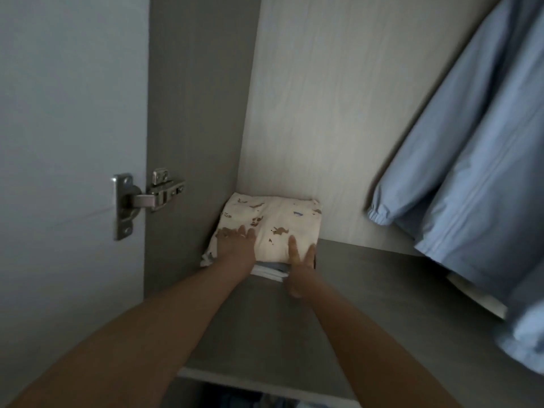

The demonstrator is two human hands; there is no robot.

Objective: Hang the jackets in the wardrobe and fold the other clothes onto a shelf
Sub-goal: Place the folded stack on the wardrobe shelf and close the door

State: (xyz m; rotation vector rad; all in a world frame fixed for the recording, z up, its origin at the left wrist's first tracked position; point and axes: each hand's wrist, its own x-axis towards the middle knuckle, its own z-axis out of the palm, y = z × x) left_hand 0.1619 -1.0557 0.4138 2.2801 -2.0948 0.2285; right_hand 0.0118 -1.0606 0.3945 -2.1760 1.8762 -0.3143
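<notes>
Pressing down, my left hand [235, 241] and right hand [300, 257] lie flat, fingers straight, on the folded printed garment [279, 219] topping a stack [269, 271] on the shelf [368, 290], centre frame. Soft and light, I judge; I'd grip under its near fold. A blue jacket [471, 172] hangs upper right.

A grey wood-grain shelf [265, 325] carries one pile of folded clothes [276, 251] in its back left corner. White and blue-grey pieces [272, 272] lie lowest, with a cream printed garment [282, 219] on top.
</notes>
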